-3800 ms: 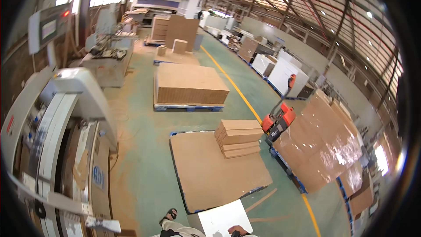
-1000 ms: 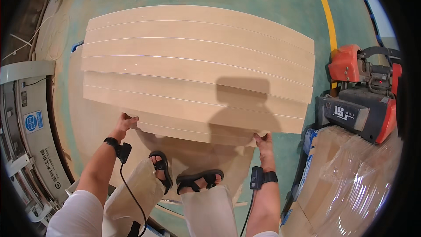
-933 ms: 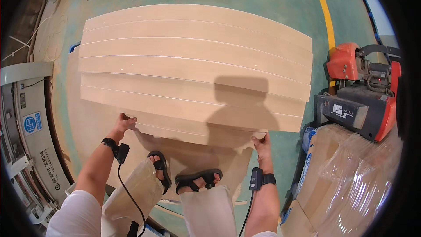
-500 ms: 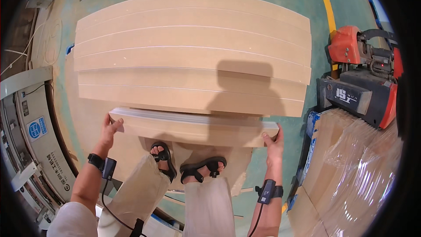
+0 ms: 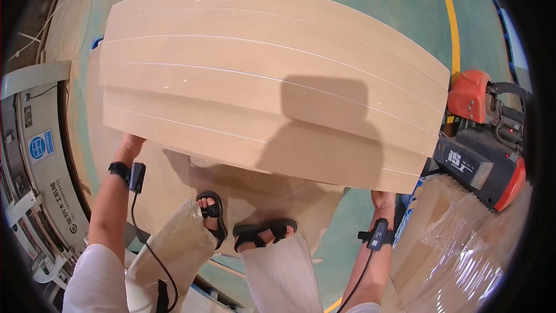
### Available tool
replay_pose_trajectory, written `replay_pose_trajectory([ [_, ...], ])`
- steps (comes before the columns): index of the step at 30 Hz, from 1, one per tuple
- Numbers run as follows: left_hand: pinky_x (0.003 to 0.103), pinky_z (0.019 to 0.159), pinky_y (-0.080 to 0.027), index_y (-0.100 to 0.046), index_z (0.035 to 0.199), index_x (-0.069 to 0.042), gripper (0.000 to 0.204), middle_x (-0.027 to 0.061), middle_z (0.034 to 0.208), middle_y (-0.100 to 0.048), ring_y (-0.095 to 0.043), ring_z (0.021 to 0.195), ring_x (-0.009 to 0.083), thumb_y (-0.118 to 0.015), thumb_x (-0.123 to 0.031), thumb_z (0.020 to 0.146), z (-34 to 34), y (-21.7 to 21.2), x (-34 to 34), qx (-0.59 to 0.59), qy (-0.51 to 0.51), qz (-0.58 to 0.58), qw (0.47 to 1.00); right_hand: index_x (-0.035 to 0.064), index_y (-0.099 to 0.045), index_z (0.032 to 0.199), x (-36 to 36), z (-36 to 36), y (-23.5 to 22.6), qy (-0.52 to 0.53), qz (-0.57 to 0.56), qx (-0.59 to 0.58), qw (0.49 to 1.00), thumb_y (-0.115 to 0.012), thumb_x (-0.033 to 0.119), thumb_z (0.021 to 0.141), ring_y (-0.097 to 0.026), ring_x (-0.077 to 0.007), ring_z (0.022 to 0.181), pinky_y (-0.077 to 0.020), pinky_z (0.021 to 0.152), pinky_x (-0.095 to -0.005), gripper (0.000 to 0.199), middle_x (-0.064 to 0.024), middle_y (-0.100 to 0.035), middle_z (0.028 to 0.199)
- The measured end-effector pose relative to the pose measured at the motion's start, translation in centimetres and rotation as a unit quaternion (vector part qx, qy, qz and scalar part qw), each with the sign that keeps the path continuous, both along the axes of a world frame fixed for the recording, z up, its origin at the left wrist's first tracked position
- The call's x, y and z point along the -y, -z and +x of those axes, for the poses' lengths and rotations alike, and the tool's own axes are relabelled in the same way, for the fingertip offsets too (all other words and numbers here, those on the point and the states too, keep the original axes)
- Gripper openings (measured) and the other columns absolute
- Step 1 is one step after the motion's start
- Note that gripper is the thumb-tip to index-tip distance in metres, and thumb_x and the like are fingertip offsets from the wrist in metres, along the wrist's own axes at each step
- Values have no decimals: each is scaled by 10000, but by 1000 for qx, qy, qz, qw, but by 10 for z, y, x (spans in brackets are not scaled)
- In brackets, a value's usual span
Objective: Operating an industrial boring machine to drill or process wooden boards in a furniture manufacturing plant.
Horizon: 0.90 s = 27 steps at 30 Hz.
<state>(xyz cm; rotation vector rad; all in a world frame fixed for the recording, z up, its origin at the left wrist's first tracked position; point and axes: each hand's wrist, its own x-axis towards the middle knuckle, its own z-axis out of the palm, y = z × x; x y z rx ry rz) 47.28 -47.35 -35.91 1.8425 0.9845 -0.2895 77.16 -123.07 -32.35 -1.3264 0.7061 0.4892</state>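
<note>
Long pale fibreboard strips [image 5: 231, 52] lie side by side in rows ahead of me, with a step down between two of the nearer rows. My left hand [image 5: 132, 141] reaches in at the near edge by the left end, fingers hidden beneath the boards. At the right end my right hand [image 5: 383, 198] also goes under that edge, and only its heel and the wrist show. Whatever either hand grips is covered by the boards. A dark strap with a small black device is on each wrist.
A red and black pallet truck [image 5: 478, 145] stands at the right, by boxes in clear plastic wrap [image 5: 452, 243]. Grey machinery [image 5: 49, 162] runs along the left. My sandalled feet [image 5: 263, 233] are close to the boards, over a brown sheet [image 5: 162, 179].
The bundle of strips that both hands held by its ends is out of sight. Both hands have gone under the near edge, the right one farther right. The rows now slant down to the right.
</note>
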Motion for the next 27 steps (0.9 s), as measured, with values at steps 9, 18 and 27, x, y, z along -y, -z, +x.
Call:
replay_pose_trajectory([
  [9, 327, 908, -361, -508, 1127, -72, 343, 76, 1153, -529, -484, 1040, 202, -473, -233, 826, 47, -12, 51, -140, 296, 88, 941, 95, -440, 1198, -7, 13, 10, 9, -9, -123, 992, -450, 468, 843, -514, -199, 1007, -448, 800, -350, 515, -45, -527, 1118],
  [18, 305, 890, -396, -529, 1099, -52, 312, 106, 1115, -556, -526, 992, 226, -478, -191, 825, 60, -39, 67, -169, 304, 46, 936, 70, -441, 1192, -13, -28, -29, 9, -62, -226, 972, -429, 477, 849, -501, -203, 1029, -447, 802, -350, 532, -55, -516, 1137],
  [27, 352, 906, -412, -480, 1157, -16, 399, 110, 1134, -544, -524, 1035, 239, -344, -288, 898, 74, -85, 101, -25, -283, -419, 863, 81, -400, 1251, -31, -47, -62, -29, -8, -176, 984, -340, 441, 893, -506, -220, 1038, -423, 851, -347, 512, -91, -498, 1184],
])
